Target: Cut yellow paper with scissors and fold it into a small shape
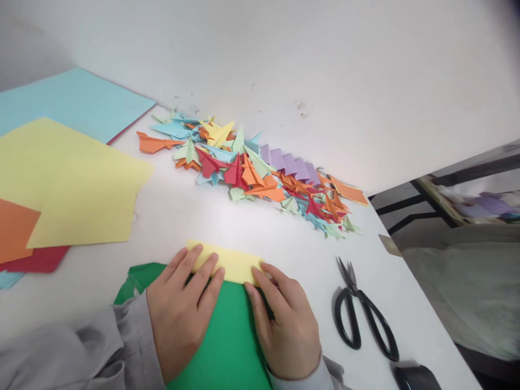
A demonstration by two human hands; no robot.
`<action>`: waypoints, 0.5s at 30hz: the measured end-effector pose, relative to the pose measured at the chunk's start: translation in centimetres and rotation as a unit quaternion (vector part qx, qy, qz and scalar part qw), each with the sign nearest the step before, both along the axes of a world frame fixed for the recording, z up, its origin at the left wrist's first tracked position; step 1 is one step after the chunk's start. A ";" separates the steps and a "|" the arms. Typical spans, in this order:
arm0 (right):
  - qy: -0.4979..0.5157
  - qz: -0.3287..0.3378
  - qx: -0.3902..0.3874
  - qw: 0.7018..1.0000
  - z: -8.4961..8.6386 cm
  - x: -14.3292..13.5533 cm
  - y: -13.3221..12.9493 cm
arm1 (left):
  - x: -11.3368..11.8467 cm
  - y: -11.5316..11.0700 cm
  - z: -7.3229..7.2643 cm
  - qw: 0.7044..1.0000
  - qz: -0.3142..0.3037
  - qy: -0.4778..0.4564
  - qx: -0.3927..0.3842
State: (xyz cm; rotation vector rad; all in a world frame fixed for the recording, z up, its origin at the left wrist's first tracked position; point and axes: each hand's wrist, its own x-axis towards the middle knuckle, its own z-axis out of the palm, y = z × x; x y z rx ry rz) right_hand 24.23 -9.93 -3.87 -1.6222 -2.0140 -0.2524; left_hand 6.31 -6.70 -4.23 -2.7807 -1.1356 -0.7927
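Observation:
A narrow strip of folded yellow paper point(233, 265) lies across the top of a green sheet point(221, 330) in front of me. My left hand point(184, 309) rests on the strip's left part, its fingers spread and lying flat. At the right end, my right hand point(286, 319) pinches the paper between thumb and fingers. The green sheet passes beneath both hands, and its upper left corner is crumpled. Open-bladed scissors point(355, 295) with black handles lie to the right of my right hand.
A pile of small folded paper planes point(239, 162) runs along the wall, with a pleated purple piece point(289, 164) among them. At left are large yellow sheets point(85, 200), a blue sheet point(81, 103) and an orange sheet point(14, 227). A black object point(416, 377) sits near the table's right edge.

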 end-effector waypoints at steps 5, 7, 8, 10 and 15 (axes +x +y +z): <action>0.014 -0.007 0.005 1.000 0.2 -0.1 0.0 | 0.0 0.0 0.0 1.000 0.000 0.005 0.004; 0.014 -0.005 0.003 1.000 0.3 -0.2 0.0 | 0.0 0.0 0.0 1.000 0.001 0.011 0.007; 0.014 -0.004 0.003 1.000 0.3 -0.2 0.0 | 0.0 0.0 0.0 1.000 0.000 0.012 0.008; 0.018 -0.003 0.005 1.000 0.4 -0.2 -0.1 | 0.0 0.0 0.0 1.000 -0.001 0.013 0.007; 0.023 -0.002 0.003 1.000 0.3 -0.2 -0.1 | 0.0 0.0 0.0 1.000 -0.003 0.010 0.008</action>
